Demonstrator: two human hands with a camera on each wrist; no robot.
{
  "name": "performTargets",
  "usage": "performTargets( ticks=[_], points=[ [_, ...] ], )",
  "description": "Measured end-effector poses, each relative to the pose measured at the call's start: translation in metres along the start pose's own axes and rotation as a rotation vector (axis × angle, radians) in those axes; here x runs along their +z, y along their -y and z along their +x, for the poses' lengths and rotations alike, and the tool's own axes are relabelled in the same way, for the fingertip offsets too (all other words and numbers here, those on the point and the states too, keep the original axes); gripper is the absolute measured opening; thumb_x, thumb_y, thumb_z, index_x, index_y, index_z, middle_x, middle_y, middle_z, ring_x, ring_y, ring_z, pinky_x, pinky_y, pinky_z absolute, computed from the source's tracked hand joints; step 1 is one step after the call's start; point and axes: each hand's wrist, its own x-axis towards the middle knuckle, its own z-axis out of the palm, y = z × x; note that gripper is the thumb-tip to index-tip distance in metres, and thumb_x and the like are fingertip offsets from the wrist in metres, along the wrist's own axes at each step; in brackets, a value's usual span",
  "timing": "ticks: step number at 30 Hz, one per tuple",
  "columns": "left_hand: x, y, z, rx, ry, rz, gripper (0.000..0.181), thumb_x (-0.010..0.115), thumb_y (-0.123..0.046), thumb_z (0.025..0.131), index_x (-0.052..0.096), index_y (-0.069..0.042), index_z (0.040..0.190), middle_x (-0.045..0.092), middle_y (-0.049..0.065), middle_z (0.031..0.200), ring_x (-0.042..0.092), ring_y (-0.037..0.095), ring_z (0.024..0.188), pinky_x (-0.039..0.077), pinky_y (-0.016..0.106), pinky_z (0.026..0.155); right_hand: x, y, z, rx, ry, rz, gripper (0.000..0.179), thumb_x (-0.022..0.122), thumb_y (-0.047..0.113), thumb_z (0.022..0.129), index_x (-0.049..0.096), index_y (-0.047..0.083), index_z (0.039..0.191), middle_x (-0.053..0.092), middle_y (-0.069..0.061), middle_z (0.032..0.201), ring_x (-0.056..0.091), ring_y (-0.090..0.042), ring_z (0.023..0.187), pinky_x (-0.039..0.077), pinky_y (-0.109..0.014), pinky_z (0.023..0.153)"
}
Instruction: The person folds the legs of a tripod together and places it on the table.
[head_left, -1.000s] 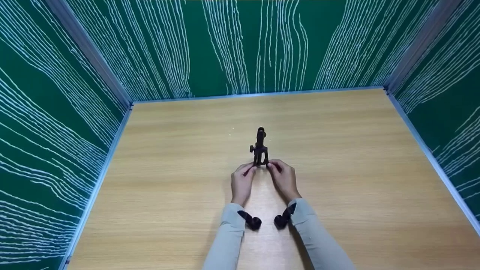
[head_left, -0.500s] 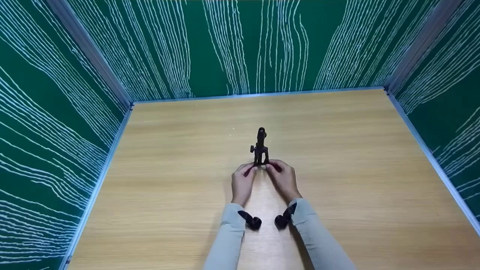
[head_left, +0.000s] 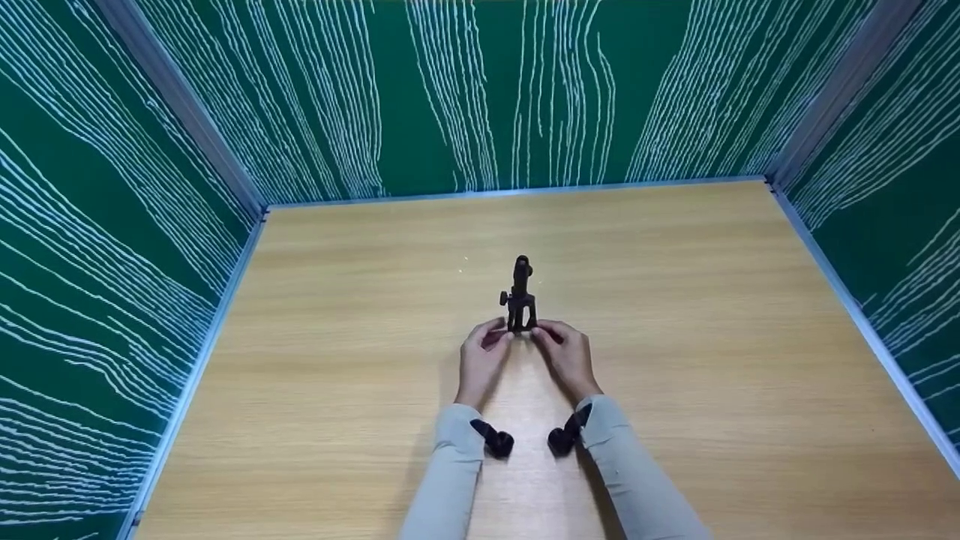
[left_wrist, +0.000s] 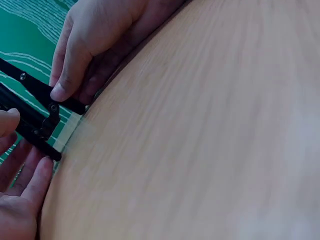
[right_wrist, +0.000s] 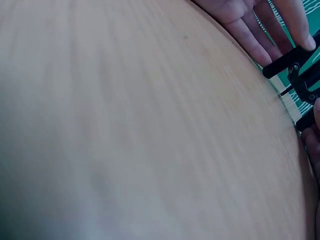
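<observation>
A small black tripod (head_left: pixel 520 300) stands in front of me in the head view, its legs toward me and a knob on its left side. My left hand (head_left: pixel 481 361) is at the left leg, thumb touching it and fingers behind, in a loose pinch. The other leg is pinched between thumb and fingers of my right hand (head_left: pixel 570 360). The left wrist view has the right hand (left_wrist: pixel 100 37) at the top and the left hand (left_wrist: pixel 22 200) lower left, with the tripod leg (left_wrist: pixel 37 140) between its thumb and fingers. The right wrist view shows a black leg (right_wrist: pixel 282 62) against the left thumb.
The wooden tabletop (head_left: pixel 360 300) spreads around both hands. Green panels with white wavy lines (head_left: pixel 502 97) enclose its back and sides. Black wrist cameras (head_left: pixel 499 442) protrude inward from the grey sleeves. Tiny white specks (head_left: pixel 463 264) lie left of the tripod.
My left hand and forearm have shifted slightly left, and the gap between left thumb and forefinger has widened. The right hand and the tripod stay almost where they were.
</observation>
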Motion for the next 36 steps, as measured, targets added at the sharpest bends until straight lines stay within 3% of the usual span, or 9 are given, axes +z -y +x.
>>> performTargets(
  ticks=[5,9,18,26,33,36],
  points=[
    [-0.011,-0.014,0.004,0.017,0.015,-0.020,0.042,0.066,-0.003,0.088,0.053,0.011,0.126,0.055,0.032,0.123,0.058,0.042,0.112,0.051,0.036,0.097,0.001,-0.001,0.000,-0.037,-0.015,-0.009,0.020,0.069,0.009,0.087,0.072,0.001,0.105,0.072,-0.016,0.106,0.067,-0.030,0.101,0.052,-0.040,0.094],
    [-0.017,-0.025,0.012,0.067,0.029,-0.030,0.045,0.066,-0.003,0.088,0.051,0.010,0.128,0.054,0.030,0.126,0.052,0.047,0.118,0.046,0.046,0.103,0.001,-0.001,0.000,-0.054,-0.020,-0.018,0.020,0.070,0.010,0.086,0.072,0.001,0.104,0.072,-0.017,0.104,0.067,-0.031,0.100,0.053,-0.040,0.093],
    [-0.021,-0.059,0.031,0.164,0.097,-0.013,0.047,0.067,-0.003,0.088,0.051,0.011,0.129,0.055,0.029,0.129,0.051,0.043,0.121,0.040,0.053,0.107,0.000,-0.001,-0.001,-0.080,-0.029,-0.054,0.020,0.069,0.011,0.087,0.073,0.001,0.104,0.072,-0.015,0.105,0.067,-0.031,0.102,0.052,-0.041,0.094],
    [-0.016,-0.062,0.054,0.227,0.138,0.009,0.049,0.070,-0.006,0.086,0.053,0.005,0.131,0.057,0.025,0.128,0.054,0.036,0.120,0.042,0.044,0.107,-0.001,-0.001,0.000,-0.064,-0.021,-0.048,0.020,0.070,0.011,0.087,0.072,0.001,0.104,0.072,-0.015,0.105,0.067,-0.030,0.101,0.052,-0.041,0.093],
    [-0.009,-0.079,0.059,0.265,0.190,0.068,0.047,0.072,-0.017,0.087,0.058,-0.005,0.130,0.063,0.012,0.124,0.057,0.026,0.118,0.045,0.033,0.105,-0.001,0.000,0.000,-0.055,-0.019,-0.046,0.020,0.070,0.012,0.087,0.072,0.002,0.104,0.072,-0.015,0.105,0.067,-0.029,0.101,0.052,-0.040,0.094],
    [-0.006,-0.085,0.059,0.294,0.208,0.101,0.046,0.071,-0.017,0.087,0.058,-0.005,0.130,0.063,0.011,0.123,0.059,0.023,0.115,0.046,0.032,0.103,-0.001,0.001,-0.001,-0.065,-0.026,-0.042,0.020,0.071,0.012,0.086,0.072,0.001,0.103,0.072,-0.016,0.105,0.068,-0.030,0.101,0.052,-0.041,0.093]
  ],
)
